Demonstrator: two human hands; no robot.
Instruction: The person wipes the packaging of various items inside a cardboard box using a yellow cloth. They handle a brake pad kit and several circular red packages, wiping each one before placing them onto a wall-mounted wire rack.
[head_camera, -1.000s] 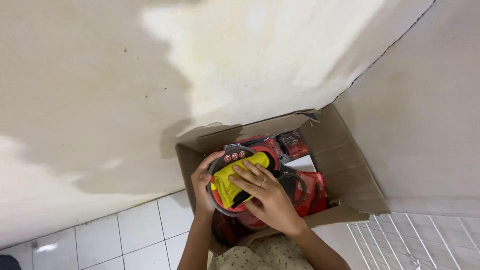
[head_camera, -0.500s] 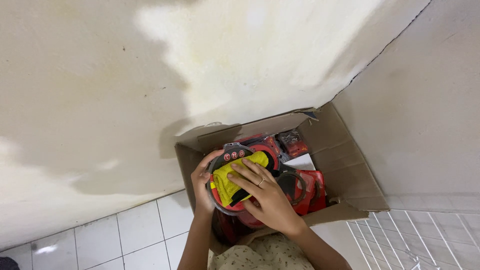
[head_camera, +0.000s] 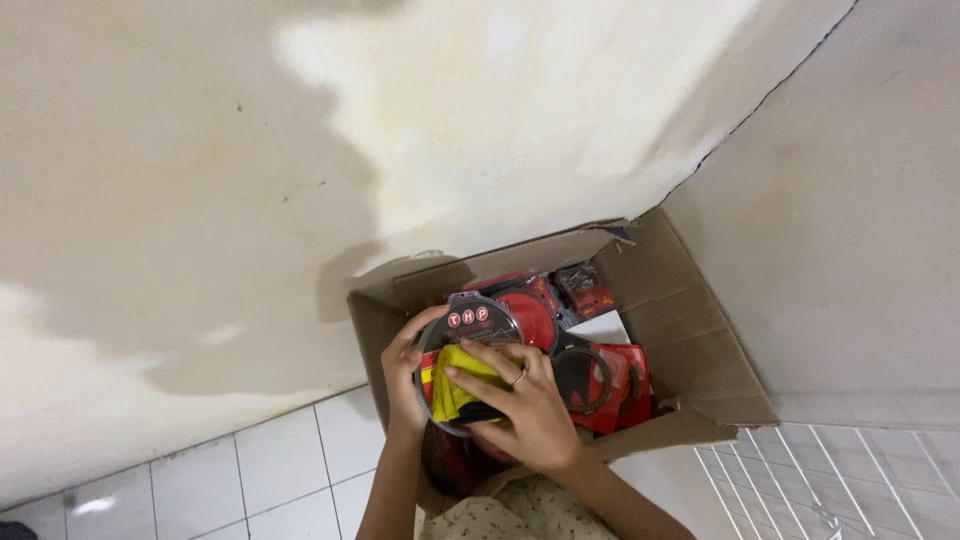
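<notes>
Both hands still on the round pack over the box, barely any change.

We see the left hand (head_camera: 405, 365) gripping the left rim of the round clear pack (head_camera: 470, 365) with its yellow and red insert, and the right hand (head_camera: 525, 405) pressed flat on its front. It sits at the near-left corner of the open cardboard box (head_camera: 700, 350), same spot as half a second ago, only tipped slightly. More red packs (head_camera: 600, 375) lie inside, so we judge the handling is mid-way, nothing released.
</notes>
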